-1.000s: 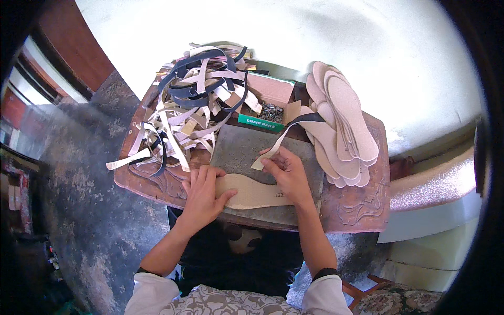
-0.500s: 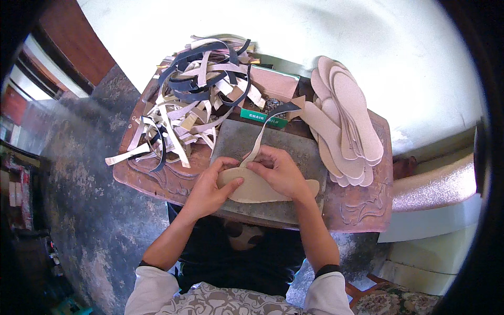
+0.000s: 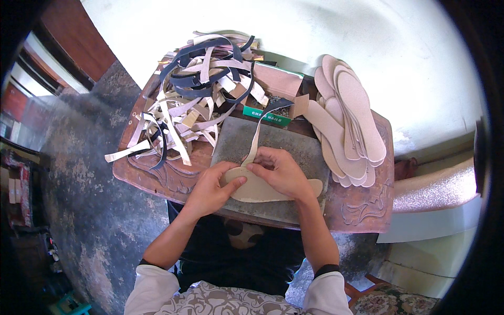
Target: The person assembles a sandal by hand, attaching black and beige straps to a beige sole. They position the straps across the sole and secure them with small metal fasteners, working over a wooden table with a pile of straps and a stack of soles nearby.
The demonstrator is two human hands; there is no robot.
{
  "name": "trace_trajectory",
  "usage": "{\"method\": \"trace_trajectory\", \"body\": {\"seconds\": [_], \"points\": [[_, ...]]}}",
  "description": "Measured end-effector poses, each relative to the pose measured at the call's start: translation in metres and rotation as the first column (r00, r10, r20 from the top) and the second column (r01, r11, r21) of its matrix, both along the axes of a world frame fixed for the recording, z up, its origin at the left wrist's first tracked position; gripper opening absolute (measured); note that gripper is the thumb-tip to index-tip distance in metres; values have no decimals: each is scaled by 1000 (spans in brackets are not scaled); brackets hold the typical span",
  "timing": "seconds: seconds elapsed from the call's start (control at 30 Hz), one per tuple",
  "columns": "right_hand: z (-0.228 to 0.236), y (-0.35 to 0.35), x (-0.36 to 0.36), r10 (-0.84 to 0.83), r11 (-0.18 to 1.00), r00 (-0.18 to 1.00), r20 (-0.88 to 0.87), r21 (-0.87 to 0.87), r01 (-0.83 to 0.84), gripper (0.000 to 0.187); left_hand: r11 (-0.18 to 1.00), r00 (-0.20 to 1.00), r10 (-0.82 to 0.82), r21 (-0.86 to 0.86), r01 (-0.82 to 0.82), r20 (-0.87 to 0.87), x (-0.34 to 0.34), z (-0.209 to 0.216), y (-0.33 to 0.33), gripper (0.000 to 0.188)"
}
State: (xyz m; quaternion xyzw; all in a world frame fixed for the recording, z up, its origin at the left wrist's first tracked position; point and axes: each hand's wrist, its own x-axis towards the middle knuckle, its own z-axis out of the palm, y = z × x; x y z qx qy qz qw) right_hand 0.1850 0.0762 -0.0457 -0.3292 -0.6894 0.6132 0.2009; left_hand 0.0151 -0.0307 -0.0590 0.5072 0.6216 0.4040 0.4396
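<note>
A beige insole (image 3: 273, 190) lies sideways over the near part of a grey slab (image 3: 294, 144). My left hand (image 3: 214, 186) grips its rounded left end, thumb on top and fingers at the far edge. In my right hand (image 3: 275, 170), thumb and fingers pinch a narrow strip (image 3: 255, 139) against the insole's far edge. The strip is pale on one side and dark on the other; its free end curls up and away toward an open green box of nails (image 3: 266, 115). Whatever lies under the fingers at the strip's lower end is hidden.
A tangled heap of pale and dark strips (image 3: 202, 86) covers the table's left. Several beige insoles (image 3: 349, 118) are stacked at the right. The carved wooden table (image 3: 362, 207) backs onto a pale wall (image 3: 252, 26). Patterned cushioning (image 3: 394, 299) shows at the lower right.
Both hands keep their grip on the insole and strip, barely moving. The strip's free end has shifted slightly left, and the whole view has shifted a little.
</note>
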Motion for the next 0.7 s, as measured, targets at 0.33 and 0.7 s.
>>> {"method": "trace_trajectory", "body": {"seconds": [0.33,0.7], "points": [[1,3,2,109,994,989,104,-20,-108,21,996,994,37,83,-46,107,0,-6,0,27],[11,4,-5,-76,995,996,-43,58,79,27,1000,990,-26,-2,27,138,-4,-9,3,24]]}}
